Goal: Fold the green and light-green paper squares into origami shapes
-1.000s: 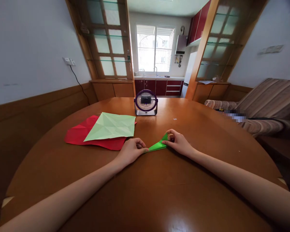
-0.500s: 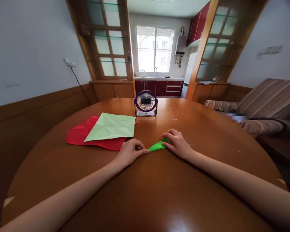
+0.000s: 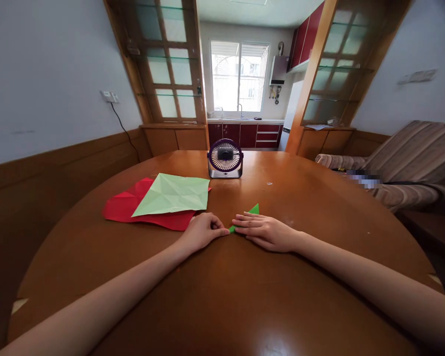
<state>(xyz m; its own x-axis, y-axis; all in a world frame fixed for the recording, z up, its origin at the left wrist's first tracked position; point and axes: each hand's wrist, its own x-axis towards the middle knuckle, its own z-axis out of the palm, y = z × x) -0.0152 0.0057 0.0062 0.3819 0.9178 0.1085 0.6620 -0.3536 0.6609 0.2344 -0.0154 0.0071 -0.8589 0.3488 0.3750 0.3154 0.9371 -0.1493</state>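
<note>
A folded piece of bright green paper (image 3: 255,209) lies on the wooden table (image 3: 222,291), mostly covered by a hand. My left hand (image 3: 203,231) pinches its narrow left tip between thumb and fingers. Flat across the paper's middle rests my right hand (image 3: 269,232), its fingers stretched out to the left and pressing down. Only the paper's upper right point and its left tip show. Just beyond my left hand, a creased pale green sheet (image 3: 176,194) lies over a larger red sheet (image 3: 120,210).
A small purple fan (image 3: 225,157) stands near the table's far edge. Small white scraps, one a bit of paper (image 3: 269,183), lie right of it. A striped armchair (image 3: 411,153) stands to the right of the table.
My right hand has gone from gripping the paper's right end to lying flat over its middle, fingers reaching left. My left hand keeps its pinch on the tip.
</note>
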